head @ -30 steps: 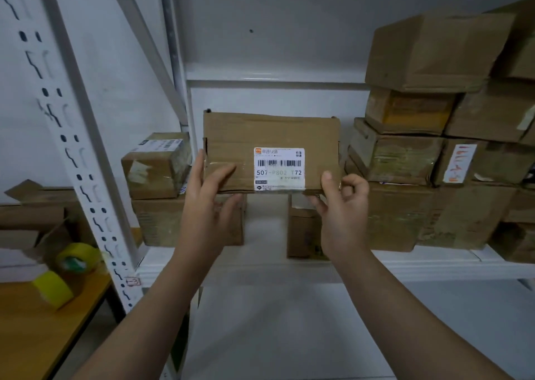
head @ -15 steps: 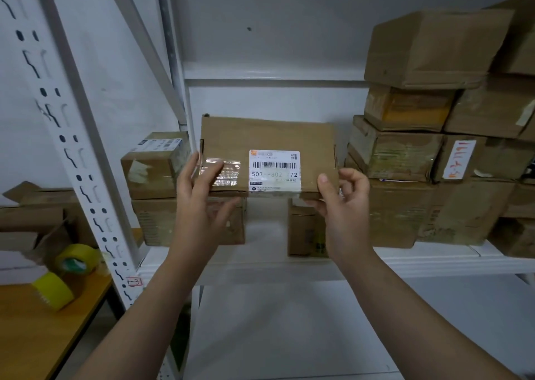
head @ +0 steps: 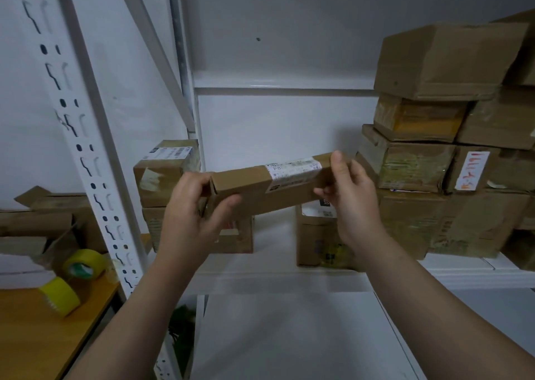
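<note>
I hold a flat brown cardboard box (head: 249, 190) in the air in front of the white shelf (head: 275, 266). Its narrow side faces me, and its white barcode label (head: 292, 170) wraps over the top edge. My left hand (head: 192, 209) grips the box's left end, thumb across the front. My right hand (head: 351, 194) pinches the right end, thumb on top and fingers curled below. The box tilts, with its right end higher.
Two stacked boxes (head: 165, 174) stand at the shelf's left, a small box (head: 317, 235) in the middle, and a tall pile of boxes (head: 445, 148) on the right. A perforated white upright (head: 86, 159) rises at left. Yellow tape rolls (head: 84, 266) lie on a wooden table (head: 34, 336).
The box has tipped from showing its broad labelled face to showing its narrow side. Both hands shifted to the box's ends and sank slightly.
</note>
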Demonstrator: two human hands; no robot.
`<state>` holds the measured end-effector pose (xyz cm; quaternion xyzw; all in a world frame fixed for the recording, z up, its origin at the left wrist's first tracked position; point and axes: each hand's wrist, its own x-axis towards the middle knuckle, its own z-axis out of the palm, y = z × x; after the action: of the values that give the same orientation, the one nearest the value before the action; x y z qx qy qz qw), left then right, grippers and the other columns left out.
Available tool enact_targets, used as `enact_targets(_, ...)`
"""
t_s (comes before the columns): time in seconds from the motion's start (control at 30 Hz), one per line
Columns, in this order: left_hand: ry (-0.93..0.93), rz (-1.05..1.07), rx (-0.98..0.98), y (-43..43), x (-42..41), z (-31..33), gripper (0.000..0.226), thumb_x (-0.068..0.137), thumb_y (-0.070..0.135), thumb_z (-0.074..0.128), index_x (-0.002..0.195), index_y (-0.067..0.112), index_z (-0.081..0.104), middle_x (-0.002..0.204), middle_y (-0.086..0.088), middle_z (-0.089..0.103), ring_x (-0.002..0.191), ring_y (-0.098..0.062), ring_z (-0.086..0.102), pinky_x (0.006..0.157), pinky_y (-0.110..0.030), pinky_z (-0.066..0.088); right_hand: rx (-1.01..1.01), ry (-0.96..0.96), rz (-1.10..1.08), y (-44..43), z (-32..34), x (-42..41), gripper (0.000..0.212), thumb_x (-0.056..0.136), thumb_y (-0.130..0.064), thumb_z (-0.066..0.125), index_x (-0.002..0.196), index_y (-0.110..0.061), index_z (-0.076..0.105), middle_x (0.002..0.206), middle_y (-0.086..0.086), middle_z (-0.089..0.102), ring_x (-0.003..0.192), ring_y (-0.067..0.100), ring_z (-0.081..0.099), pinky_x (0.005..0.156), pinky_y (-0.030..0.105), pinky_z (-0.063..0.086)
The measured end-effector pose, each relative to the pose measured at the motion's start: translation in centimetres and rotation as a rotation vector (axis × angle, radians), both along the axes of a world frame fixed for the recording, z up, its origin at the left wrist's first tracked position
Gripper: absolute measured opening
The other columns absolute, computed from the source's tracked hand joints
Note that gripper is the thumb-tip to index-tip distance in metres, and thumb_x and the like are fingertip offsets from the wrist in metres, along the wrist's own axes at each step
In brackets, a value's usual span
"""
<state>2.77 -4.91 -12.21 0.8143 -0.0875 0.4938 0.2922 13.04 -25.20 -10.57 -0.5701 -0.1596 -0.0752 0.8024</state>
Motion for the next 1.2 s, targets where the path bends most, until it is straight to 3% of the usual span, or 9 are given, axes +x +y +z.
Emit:
enact_targets(0.13, 0.115, -0.164, 0.091, 0.8, -1.1, 0.7, 0.049, 0.086, 0.028, 0.057, 0.119, 0.059, 0.038, 0.110, 0.040, 0.051, 0.101, 0.011, 0.054, 0.077, -0.005, 0.046, 0.021, 0.129, 0.101, 1.8, 0.9, 0.7, 0.045, 0.086, -0.045, 0.060, 0.116, -0.011, 0.059, 0.101, 0.006, 0.066, 0.071, 0.008, 0.064, 0.068, 0.023, 0.056)
enact_targets(0.2, 0.126, -0.069, 0.364, 0.6, -1.3, 0.9, 0.049, 0.087, 0.019, 0.053, 0.127, 0.044, 0.042, 0.116, 0.026, 0.058, 0.103, -0.001, 0.058, 0.085, -0.013, 0.048, 0.091, 0.210, 0.159, 2.7, 0.8, 0.7, 0.038, 0.091, -0.029, 0.063, 0.123, -0.011, 0.050, 0.103, 0.009, 0.070, 0.074, 0.012, 0.069, 0.062, 0.023, 0.055)
enact_targets(0.27, 0.047, -0.007, 0.680, 0.3, -1.0, 0.0, 0.046, 0.085, 0.016, 0.049, 0.131, 0.021, 0.048, 0.122, -0.002, 0.064, 0.109, -0.020, 0.061, 0.091, -0.029, 0.047, 0.129, 0.285, 0.187, 3.7, 0.1, 0.3, 0.039, 0.088, -0.021, 0.069, 0.119, -0.016, 0.046, 0.085, 0.006, 0.074, 0.062, 0.011, 0.069, 0.047, 0.021, 0.051)
enact_targets(0.33, 0.043, 0.014, 0.794, 0.3, -0.5, -1.2, 0.041, 0.086, 0.013, 0.049, 0.124, 0.011, 0.061, 0.121, -0.011, 0.065, 0.107, -0.029, 0.064, 0.089, -0.039, 0.050, 0.067, 0.342, 0.180, 4.7, -1.1, -0.4, 0.049, 0.082, -0.020, 0.074, 0.119, -0.021, 0.043, 0.090, 0.007, 0.073, 0.069, 0.015, 0.071, 0.048, 0.024, 0.051)
enact_targets(0.5, 0.124, 0.051, 0.826, 1.6, 1.7, -3.0, 0.045, 0.077, 0.005, 0.074, 0.121, 0.008, 0.065, 0.119, -0.013, 0.065, 0.105, -0.030, 0.064, 0.086, -0.039, 0.052, -0.117, 0.299, 0.077, 7.3, -3.5, -0.8, 0.055, 0.084, -0.007, 0.065, 0.129, -0.030, 0.044, 0.107, -0.002, 0.066, 0.094, 0.015, 0.065, 0.073, 0.036, 0.057)
enact_targets(0.67, 0.239, 0.243, 0.825, 3.3, 3.6, -3.3, 0.051, 0.066, 0.012, 0.084, 0.114, 0.010, 0.067, 0.107, -0.011, 0.068, 0.088, -0.028, 0.066, 0.074, -0.035, 0.053, -0.382, 0.082, -0.102, 10.2, -3.2, 2.1, 0.049, 0.094, -0.006, 0.049, 0.140, -0.020, 0.045, 0.130, 0.001, 0.060, 0.115, 0.015, 0.058, 0.099, 0.034, 0.047)
enact_targets(0.87, 0.272, 0.347, 0.874, 4.3, 5.4, -3.8, 0.041, 0.068, 0.023, 0.079, 0.107, 0.017, 0.068, 0.090, -0.001, 0.068, 0.073, -0.022, 0.064, 0.071, -0.033, 0.048, -0.608, 0.037, -0.260, 13.0, -4.3, 5.3, 0.028, 0.096, -0.016, 0.052, 0.122, -0.010, 0.059, 0.121, 0.004, 0.063, 0.105, 0.016, 0.058, 0.072, 0.010, 0.041)
enact_targets(0.97, 0.296, 0.383, 0.855, 4.2, 5.7, -4.5, 0.034, 0.067, 0.024, 0.078, 0.100, 0.019, 0.070, 0.080, 0.000, 0.066, 0.068, -0.021, 0.061, 0.068, -0.032, 0.047, -0.783, -0.027, -0.225, 12.5, -5.3, 5.3, 0.025, 0.098, -0.022, 0.050, 0.108, -0.007, 0.066, 0.110, 0.007, 0.067, 0.096, 0.016, 0.058, 0.077, 0.024, 0.046)
enact_targets(1.2, 0.408, 0.402, 0.684, 2.4, 5.3, -4.0, 0.032, 0.088, 0.034, 0.058, 0.116, 0.018, 0.061, 0.118, -0.008, 0.061, 0.110, -0.030, 0.055, 0.098, -0.043, 0.037, -0.593, -0.280, -0.223, 7.6, -5.0, 0.6, 0.017, 0.094, -0.012, 0.054, 0.106, -0.017, 0.066, 0.101, -0.011, 0.062, 0.088, -0.013, 0.055, 0.070, 0.000, 0.039)
